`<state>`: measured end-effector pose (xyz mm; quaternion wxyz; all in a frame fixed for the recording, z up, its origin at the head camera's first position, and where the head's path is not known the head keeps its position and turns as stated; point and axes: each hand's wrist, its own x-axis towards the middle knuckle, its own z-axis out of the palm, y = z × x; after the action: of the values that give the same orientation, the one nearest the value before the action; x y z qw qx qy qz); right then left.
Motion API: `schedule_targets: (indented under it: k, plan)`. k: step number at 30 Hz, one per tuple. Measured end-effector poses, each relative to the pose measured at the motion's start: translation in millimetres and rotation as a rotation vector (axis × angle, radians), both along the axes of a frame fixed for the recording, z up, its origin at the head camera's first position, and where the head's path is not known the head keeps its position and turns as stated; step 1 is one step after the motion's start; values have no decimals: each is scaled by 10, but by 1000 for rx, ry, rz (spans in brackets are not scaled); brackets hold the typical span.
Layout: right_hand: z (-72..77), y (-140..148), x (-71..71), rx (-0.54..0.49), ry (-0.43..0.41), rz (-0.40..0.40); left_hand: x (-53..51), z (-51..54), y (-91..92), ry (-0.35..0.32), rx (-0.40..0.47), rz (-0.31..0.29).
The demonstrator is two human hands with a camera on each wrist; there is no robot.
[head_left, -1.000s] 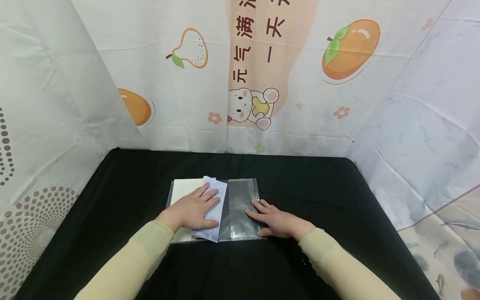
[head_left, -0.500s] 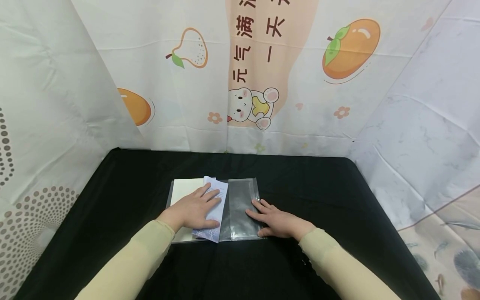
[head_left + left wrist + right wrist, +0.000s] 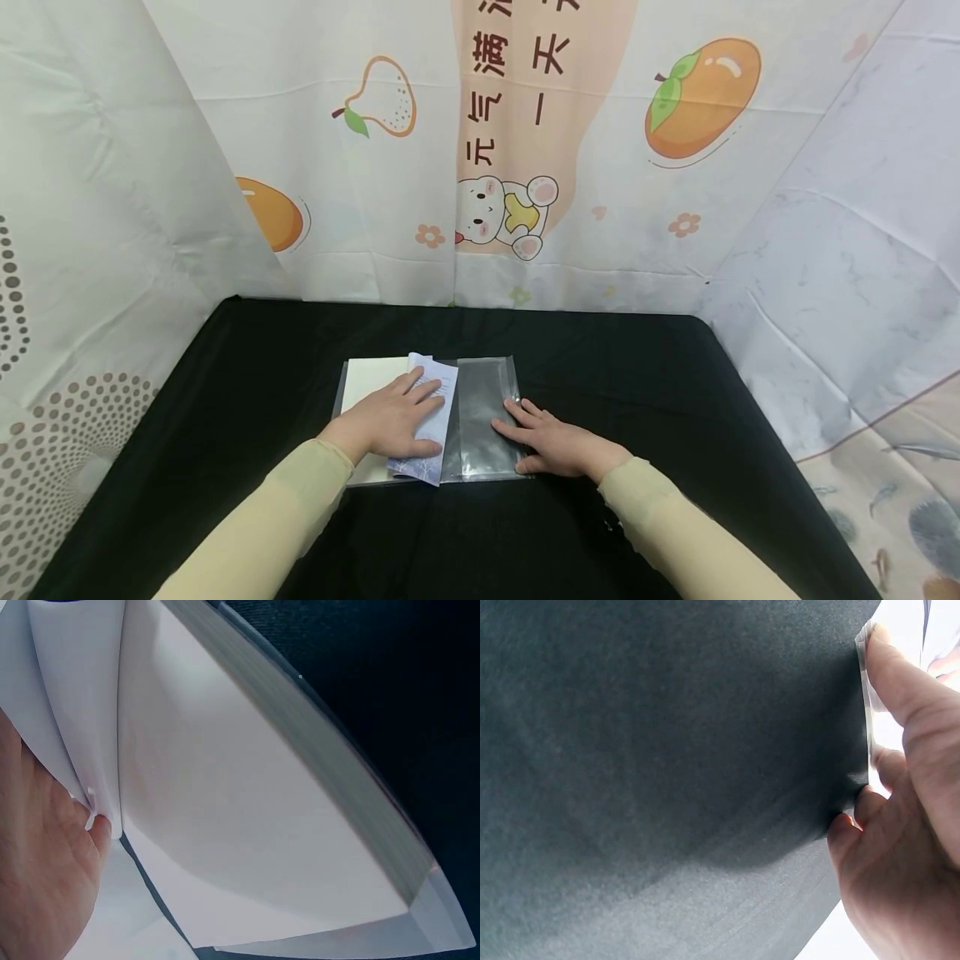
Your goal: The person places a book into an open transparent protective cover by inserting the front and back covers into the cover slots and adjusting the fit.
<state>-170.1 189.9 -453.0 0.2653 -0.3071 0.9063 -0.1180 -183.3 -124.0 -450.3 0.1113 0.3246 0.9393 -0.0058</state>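
Observation:
A thick book (image 3: 369,377) lies on the black table, its pale inner page and page block filling much of the left wrist view. A lavender printed cover (image 3: 445,400) stands folded up at the book's right side. My left hand (image 3: 386,419) rests on this cover with fingers spread, pressing it. A clear plastic sleeve (image 3: 483,387) extends flat to the right of the book. My right hand (image 3: 558,442) touches the sleeve's right edge with spread fingertips. In the right wrist view, the fingertips meet the plastic edge (image 3: 868,712). What lies beneath the left palm is hidden.
Black cloth (image 3: 622,375) covers the table around the book. White printed curtains (image 3: 337,208) hang behind and along both sides.
My left hand has shifted very slightly to the right, and the lavender cover's edge has moved right with it. The right hand and sleeve have stayed in place.

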Motion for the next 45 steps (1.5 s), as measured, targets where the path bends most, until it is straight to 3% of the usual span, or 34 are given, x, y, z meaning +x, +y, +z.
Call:
schedule_targets:
  k: [27, 45]
  plan:
    - [-9, 2, 0, 7, -2, -1, -9, -69, 119, 7, -3, 54]
    - [-26, 9, 9, 3, 7, 11, 16, -109, 240, 40, -51, 114]
